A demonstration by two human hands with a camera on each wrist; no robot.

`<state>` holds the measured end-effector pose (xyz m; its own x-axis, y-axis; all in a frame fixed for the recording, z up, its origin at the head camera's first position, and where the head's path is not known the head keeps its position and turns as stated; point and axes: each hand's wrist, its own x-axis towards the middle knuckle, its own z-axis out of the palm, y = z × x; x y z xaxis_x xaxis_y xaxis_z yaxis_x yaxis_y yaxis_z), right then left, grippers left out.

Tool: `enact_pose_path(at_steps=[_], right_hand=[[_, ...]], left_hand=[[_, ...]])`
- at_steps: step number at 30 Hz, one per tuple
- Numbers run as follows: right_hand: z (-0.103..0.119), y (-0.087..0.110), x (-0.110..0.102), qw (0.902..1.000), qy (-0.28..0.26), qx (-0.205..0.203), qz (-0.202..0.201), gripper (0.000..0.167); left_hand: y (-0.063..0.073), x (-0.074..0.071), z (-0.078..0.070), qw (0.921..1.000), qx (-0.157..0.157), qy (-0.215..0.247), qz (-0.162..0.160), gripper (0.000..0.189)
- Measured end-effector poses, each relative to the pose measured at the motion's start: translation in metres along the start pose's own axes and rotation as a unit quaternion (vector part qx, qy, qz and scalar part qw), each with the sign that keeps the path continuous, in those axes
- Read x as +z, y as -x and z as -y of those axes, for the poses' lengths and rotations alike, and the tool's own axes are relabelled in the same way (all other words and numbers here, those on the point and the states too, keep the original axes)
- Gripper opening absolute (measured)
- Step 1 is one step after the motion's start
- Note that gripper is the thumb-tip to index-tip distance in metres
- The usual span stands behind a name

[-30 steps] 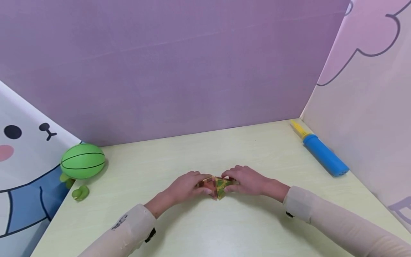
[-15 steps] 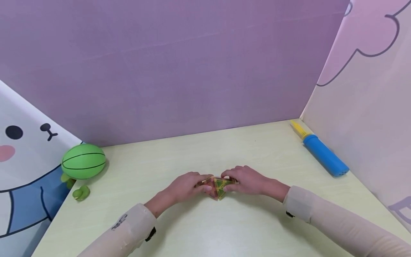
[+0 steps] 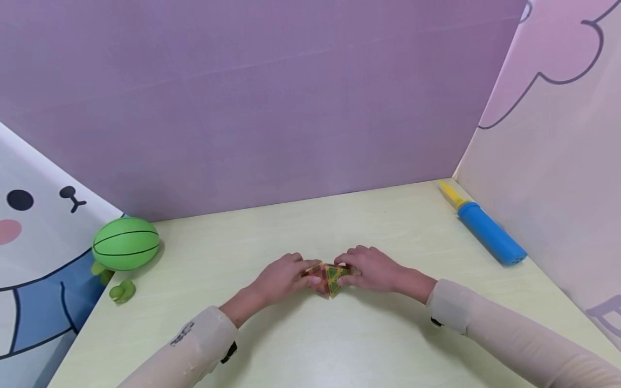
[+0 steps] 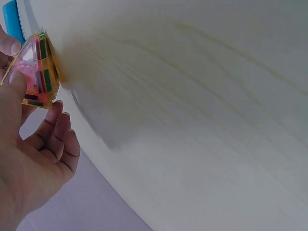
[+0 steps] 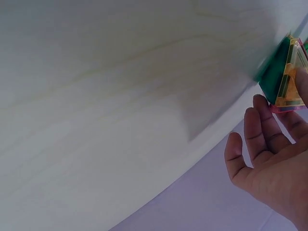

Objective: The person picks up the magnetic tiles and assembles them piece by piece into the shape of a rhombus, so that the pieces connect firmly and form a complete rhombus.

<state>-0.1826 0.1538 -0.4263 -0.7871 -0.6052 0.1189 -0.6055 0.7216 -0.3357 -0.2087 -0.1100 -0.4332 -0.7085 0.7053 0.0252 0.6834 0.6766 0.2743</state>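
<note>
Two clusters of translucent triangular magnetic tiles meet edge to edge at the centre of the table in the head view. My left hand [image 3: 278, 280] pinches the red magnetic tiles [image 3: 322, 289] between thumb and fingers. On the other side, my right hand [image 3: 372, 270] pinches the green and yellow magnetic tiles [image 3: 333, 276]. The left wrist view shows a pink tile [image 4: 29, 55] under the thumb, with yellow-edged tiles beside it. A dark green tile [image 5: 274, 74] and an orange-framed one appear in the right wrist view. The remaining fingers of both hands are loosely bent.
A green ball [image 3: 126, 243] sits at the table's left edge, with a small green toy duck [image 3: 122, 291] in front of it. At the right edge lies a blue hand pump [image 3: 491, 233] with a yellow nozzle. A purple wall [image 3: 271, 108] rises behind the table [image 3: 291, 345].
Both hands and the tiles have shifted very slightly away from the person. The grip of each hand looks the same, and the tile clusters stay together.
</note>
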Motion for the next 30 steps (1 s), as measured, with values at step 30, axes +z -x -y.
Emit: enact_pose_path(at_steps=[30], right_hand=[[-0.0019,-0.0070,0.0049,0.9991,0.038,0.018,0.012,0.039]], left_hand=[[0.0036,-0.0039,-0.0015,0.9975,-0.038,0.058,-0.015,0.049]])
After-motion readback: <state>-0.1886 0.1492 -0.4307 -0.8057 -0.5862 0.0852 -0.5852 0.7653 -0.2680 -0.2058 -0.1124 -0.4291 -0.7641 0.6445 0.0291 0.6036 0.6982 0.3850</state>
